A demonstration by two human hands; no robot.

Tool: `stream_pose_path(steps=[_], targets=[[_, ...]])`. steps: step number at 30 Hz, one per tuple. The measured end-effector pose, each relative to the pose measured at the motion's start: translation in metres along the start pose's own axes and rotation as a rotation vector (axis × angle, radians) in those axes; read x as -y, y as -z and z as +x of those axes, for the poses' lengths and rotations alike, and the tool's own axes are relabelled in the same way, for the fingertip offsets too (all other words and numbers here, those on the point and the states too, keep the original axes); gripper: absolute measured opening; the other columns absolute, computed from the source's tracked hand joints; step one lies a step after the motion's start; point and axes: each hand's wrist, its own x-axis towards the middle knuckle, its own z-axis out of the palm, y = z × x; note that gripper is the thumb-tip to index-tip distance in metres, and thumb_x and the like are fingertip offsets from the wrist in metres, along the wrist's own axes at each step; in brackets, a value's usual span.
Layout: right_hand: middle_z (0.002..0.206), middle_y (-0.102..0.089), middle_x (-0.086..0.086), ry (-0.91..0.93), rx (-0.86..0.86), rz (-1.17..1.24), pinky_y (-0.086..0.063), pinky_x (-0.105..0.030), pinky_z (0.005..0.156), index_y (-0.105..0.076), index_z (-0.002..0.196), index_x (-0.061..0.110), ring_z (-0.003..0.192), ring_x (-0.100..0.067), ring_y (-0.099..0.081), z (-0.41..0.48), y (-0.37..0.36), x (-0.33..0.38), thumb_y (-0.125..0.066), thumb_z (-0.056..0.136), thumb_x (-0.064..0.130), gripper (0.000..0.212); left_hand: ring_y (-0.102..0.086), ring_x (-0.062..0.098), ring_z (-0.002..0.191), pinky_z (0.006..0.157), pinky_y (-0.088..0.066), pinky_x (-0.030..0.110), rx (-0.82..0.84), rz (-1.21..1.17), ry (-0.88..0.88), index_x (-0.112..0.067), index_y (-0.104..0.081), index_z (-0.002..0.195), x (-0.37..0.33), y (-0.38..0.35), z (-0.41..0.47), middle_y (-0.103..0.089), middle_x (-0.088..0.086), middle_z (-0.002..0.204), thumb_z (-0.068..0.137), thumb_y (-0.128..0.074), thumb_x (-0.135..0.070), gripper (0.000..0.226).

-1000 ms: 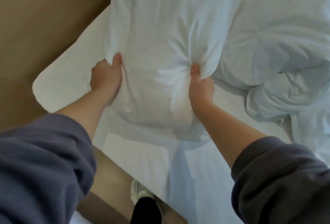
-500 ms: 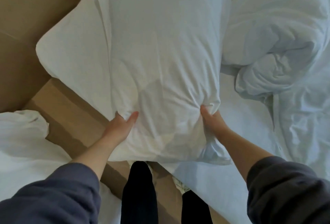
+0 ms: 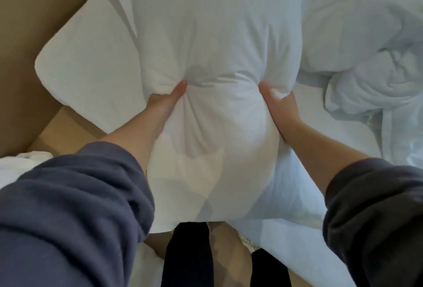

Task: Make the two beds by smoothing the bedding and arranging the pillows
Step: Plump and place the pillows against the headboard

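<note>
White pillow (image 3: pixel 217 62) — gripped (both sides) — above bed (image 3: pixel 87 69)

Matt white cloth pillow (image 3: pixel 215 41), creased; rumpled cloth duvet (image 3: pixel 370 41); fleecy sleeves (image 3: pixel 68 213).

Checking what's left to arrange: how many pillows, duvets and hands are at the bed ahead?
Pillow: 1
Crumpled duvet: 1
Hands: 2 (left hand, right hand, both gripping the pillow)
Total: 4

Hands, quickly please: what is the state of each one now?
Left hand: closed, gripping the left side of the pillow.
Right hand: closed, gripping the right side of the pillow.
</note>
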Motion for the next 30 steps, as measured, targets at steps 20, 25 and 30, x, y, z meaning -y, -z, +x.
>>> stream_pose_path(steps=[20,25,30], targets=[[0.08,-0.067,0.004,0.115,0.277,-0.086,-0.046,-0.02,0.056,-0.06,0.078,0.023,0.072,-0.009,-0.064,-0.294,0.116,-0.061,-0.07,0.085,0.039,0.021,-0.067,0.009,0.089,0.083,-0.051,0.025,-0.626,-0.579,0.056,-0.017,-0.064,0.11,0.178,0.048,-0.392,-0.07,-0.007,0.099,0.079,-0.076,-0.034,0.037],[0.08,-0.066,0.0,0.219,0.507,-0.3,-0.048,-0.027,0.059,-0.059,0.08,0.02,0.074,-0.015,-0.064,-0.382,0.116,-0.068,-0.071,0.084,0.04,0.023,-0.063,0.013,0.087,0.082,-0.047,0.025,-0.849,-0.847,0.188,-0.018,-0.062,0.116,0.253,0.063,-0.517,-0.066,-0.005,0.096,0.083,-0.074,-0.027,0.036],[0.085,-0.068,0.0,0.327,0.715,-0.467,-0.049,-0.028,0.062,-0.061,0.088,0.021,0.079,-0.016,-0.066,-0.473,0.085,-0.08,-0.074,0.082,0.04,0.023,-0.061,0.023,0.092,0.082,-0.047,0.032,-1.031,-1.087,0.291,-0.019,-0.057,0.112,0.332,0.073,-0.61,-0.064,0.001,0.098,0.085,-0.072,-0.034,0.034]])
